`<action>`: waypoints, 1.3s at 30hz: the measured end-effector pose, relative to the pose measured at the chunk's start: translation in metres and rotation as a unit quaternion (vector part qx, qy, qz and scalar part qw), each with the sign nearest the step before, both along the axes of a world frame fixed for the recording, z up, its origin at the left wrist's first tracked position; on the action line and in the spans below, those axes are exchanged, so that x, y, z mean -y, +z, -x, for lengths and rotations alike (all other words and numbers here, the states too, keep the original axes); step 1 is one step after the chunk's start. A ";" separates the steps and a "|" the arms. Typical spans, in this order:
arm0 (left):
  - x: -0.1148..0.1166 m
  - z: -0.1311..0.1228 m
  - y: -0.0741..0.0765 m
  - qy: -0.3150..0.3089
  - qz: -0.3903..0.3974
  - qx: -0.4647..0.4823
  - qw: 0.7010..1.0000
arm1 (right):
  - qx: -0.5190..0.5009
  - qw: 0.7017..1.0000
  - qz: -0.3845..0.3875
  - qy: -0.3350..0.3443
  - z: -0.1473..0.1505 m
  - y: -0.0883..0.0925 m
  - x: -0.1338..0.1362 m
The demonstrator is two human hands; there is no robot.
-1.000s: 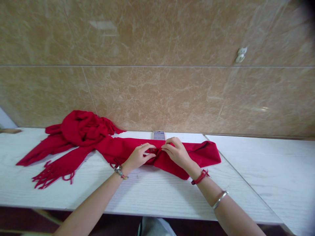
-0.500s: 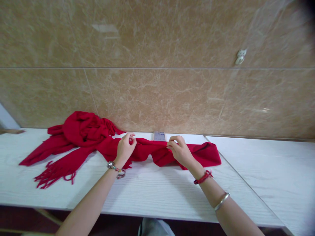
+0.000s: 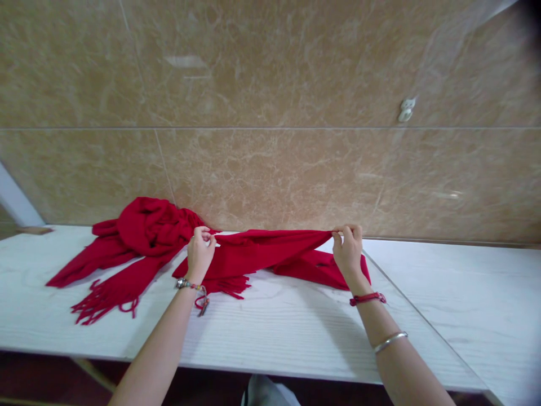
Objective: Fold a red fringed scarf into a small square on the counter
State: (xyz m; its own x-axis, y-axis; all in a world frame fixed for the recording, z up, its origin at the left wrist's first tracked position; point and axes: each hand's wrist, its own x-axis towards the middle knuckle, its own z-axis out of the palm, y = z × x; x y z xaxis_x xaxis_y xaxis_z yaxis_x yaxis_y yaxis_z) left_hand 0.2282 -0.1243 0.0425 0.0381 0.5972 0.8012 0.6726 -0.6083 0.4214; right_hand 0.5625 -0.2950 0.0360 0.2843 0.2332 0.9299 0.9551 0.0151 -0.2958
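Note:
A red fringed scarf (image 3: pixel 262 252) stretches between my two hands, its upper edge pulled nearly straight along the wall. My left hand (image 3: pixel 201 256) pinches that edge near its left end. At the other end, my right hand (image 3: pixel 349 254) has thumb and fingers closed on the edge, held up off the table. Beneath the raised part lies a flatter folded length of red cloth (image 3: pixel 315 268). Fringe hangs out below the middle. To the left sits a heap of bunched red knit (image 3: pixel 147 228) with loose fringe; whether it joins the stretched piece I cannot tell.
The white wood-grain table (image 3: pixel 270 332) runs along a brown marble-look tiled wall (image 3: pixel 270 175). A seam crosses the tabletop on the right. A small white cat-shaped hook (image 3: pixel 407 110) sticks to the wall. The table's front edge is close to my body.
My right hand has moved right, drawing the scarf's upper edge out, and my left hand has shifted slightly left. The phone-like object behind the scarf is now covered.

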 end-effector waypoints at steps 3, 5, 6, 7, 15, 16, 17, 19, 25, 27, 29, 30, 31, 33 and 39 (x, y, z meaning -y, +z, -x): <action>0.005 -0.012 -0.006 -0.078 -0.029 -0.041 0.996 | 0.024 0.993 0.098 0.061 0.002 -0.006 -0.005; 0.007 -0.017 -0.010 -0.104 -0.044 -0.070 0.991 | 0.049 0.974 0.184 0.123 0.006 -0.009 -0.007; 0.008 -0.019 -0.011 -0.117 -0.047 -0.081 0.989 | 0.055 0.961 0.221 0.155 0.009 -0.010 -0.008; 0.010 -0.020 -0.012 -0.129 -0.049 -0.085 0.987 | 0.055 0.949 0.250 0.185 0.012 -0.010 -0.008; 0.028 -0.038 -0.016 -0.249 -0.019 0.032 0.968 | 0.027 0.907 0.307 0.287 0.040 -0.003 -0.006; 0.032 -0.042 -0.016 -0.276 0.000 0.054 0.960 | 0.032 0.900 0.325 0.289 0.044 -0.004 -0.006; 0.036 -0.045 -0.017 -0.301 0.021 0.074 0.951 | 0.035 0.891 0.347 0.291 0.047 -0.005 -0.006; 0.043 -0.051 -0.017 -0.340 0.059 0.100 0.933 | 0.040 0.868 0.393 0.301 0.052 -0.005 -0.005; 0.061 -0.056 -0.013 -0.403 0.112 0.081 0.905 | 0.044 0.889 0.345 0.298 0.068 -0.001 -0.003; 0.068 -0.056 -0.013 -0.412 0.114 0.055 0.902 | 0.043 0.915 0.283 0.285 0.072 -0.001 -0.005; 0.076 -0.057 -0.013 -0.408 0.088 0.014 0.909 | 0.063 0.925 0.243 0.286 0.074 -0.002 -0.007; 0.081 -0.057 -0.013 -0.404 0.065 -0.011 0.912 | 0.078 0.926 0.233 0.288 0.074 -0.003 -0.009; 0.085 -0.058 -0.013 -0.403 0.037 -0.039 0.914 | 0.094 0.925 0.229 0.288 0.075 -0.004 -0.010; 0.092 -0.058 -0.011 -0.410 -0.027 -0.102 0.906 | 0.125 0.919 0.246 0.281 0.076 -0.007 -0.013; 0.096 -0.054 0.001 -0.407 -0.158 -0.201 0.877 | 0.170 0.884 0.386 0.202 0.077 -0.008 -0.013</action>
